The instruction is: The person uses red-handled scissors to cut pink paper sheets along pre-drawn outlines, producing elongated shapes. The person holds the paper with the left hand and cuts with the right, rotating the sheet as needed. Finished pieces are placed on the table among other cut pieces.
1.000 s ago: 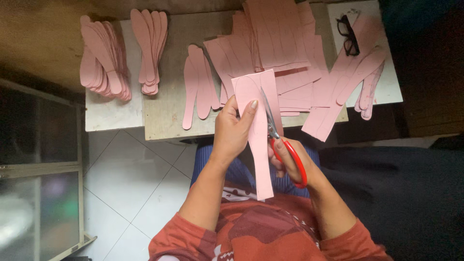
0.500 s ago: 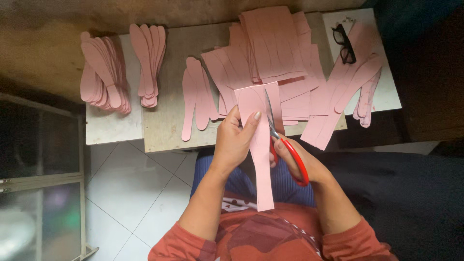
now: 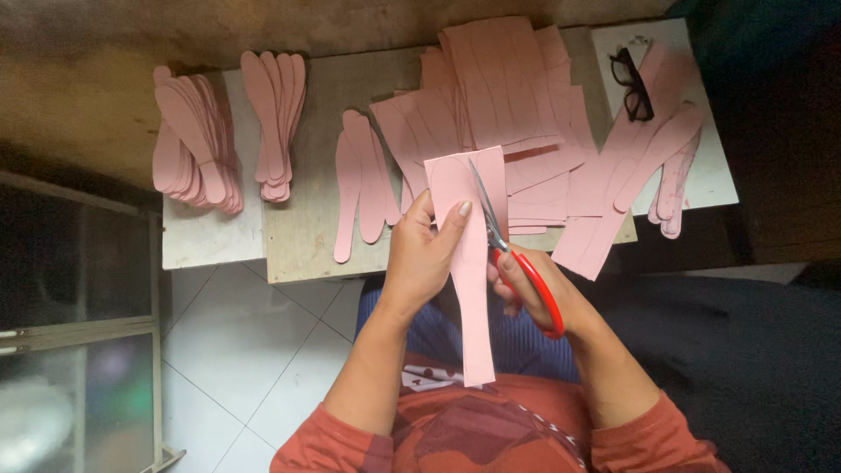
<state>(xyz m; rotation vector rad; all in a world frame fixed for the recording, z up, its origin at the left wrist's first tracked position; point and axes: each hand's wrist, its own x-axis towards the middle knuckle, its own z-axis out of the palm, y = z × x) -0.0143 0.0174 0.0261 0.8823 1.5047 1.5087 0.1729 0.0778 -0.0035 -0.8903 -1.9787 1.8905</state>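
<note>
1. While the left hand (image 3: 429, 254) pinches a pink sheet (image 3: 469, 263) upright in front of the chest, thumb on the near face and fingers behind, the right hand (image 3: 534, 293) is closed through the loops of red-handled scissors (image 3: 517, 263).
2. Scissor blades lie against the sheet's upper half, tips pointing toward its top edge. Whether they are parted or closed cannot be told at this size.
3. Sheet position: held in the air above the lap, between the body and the near edge of the surface (image 3: 307, 245); its lower end hangs down to the red shirt.
4. Step in hand, as judged: cutting a long, rounded strip out of the sheet, partway along the cut.
5. Next move calls for, as judged: keeping the sheet taut with the left hand and steering the blades along the curved outline near the top, turning the sheet rather than the scissors.
6. Surroundings: a heap of uncut pink sheets (image 3: 517, 96) behind the work; stacks of finished paddle-shaped pieces at far left (image 3: 188, 149), beside them (image 3: 276, 114), and a few loose ones (image 3: 363, 184); black glasses (image 3: 632, 83) on the white slab at right.
</note>
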